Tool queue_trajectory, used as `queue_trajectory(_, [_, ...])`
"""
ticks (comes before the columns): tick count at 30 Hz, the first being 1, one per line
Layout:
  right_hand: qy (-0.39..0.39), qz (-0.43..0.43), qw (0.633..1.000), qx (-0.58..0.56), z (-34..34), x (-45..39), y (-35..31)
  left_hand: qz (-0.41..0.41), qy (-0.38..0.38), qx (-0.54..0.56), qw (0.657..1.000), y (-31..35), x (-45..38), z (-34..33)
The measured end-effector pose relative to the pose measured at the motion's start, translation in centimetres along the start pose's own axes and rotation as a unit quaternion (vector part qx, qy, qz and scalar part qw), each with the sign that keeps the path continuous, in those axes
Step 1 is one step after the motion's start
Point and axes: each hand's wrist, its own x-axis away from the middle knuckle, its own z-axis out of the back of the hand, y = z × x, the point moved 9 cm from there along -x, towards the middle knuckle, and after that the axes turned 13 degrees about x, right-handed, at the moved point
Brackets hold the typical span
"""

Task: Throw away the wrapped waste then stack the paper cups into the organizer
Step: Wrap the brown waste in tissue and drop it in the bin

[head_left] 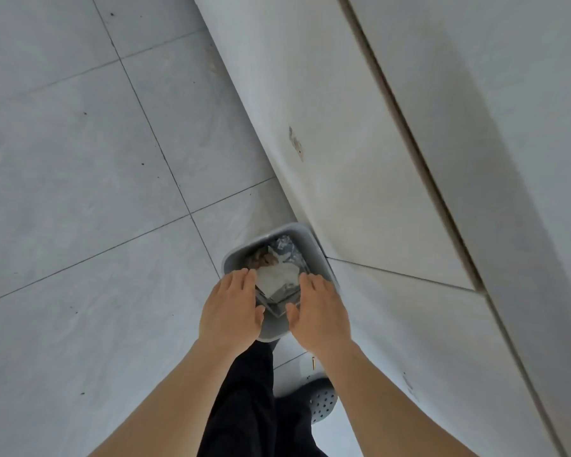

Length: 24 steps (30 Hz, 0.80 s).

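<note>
A grey waste bin (314, 249) stands on the tiled floor against a white cabinet. Inside it lie crumpled scraps and foil. The wrapped waste (277, 280), a whitish bundle in clear wrapping, sits at the bin's mouth between my hands. My left hand (231, 308) hovers palm down over the bin's left rim, fingers straight and apart. My right hand (317, 311) mirrors it over the right rim. Both flank the bundle without curling round it. No paper cups or organizer are in view.
The white cabinet front (393, 192) runs diagonally along the right, with a seam between its panels. Grey floor tiles (80, 192) spread to the left. My dark trousers and a grey perforated clog (323, 400) are below the bin.
</note>
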Motion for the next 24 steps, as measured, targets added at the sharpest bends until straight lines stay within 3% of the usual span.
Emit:
queue_trajectory(20, [0.097, 0.085, 0.991, 0.034, 19.7, 15.7, -6.5, -0.072, 0.077, -0.063, 0.992, 9.9, 13.3, 21.3])
queue_trajectory(24, [0.157, 0.087, 0.984, 0.020, 24.7, 19.4, -7.6, -0.067, 0.089, -0.067, 0.992, 11.2, 16.5, 24.9])
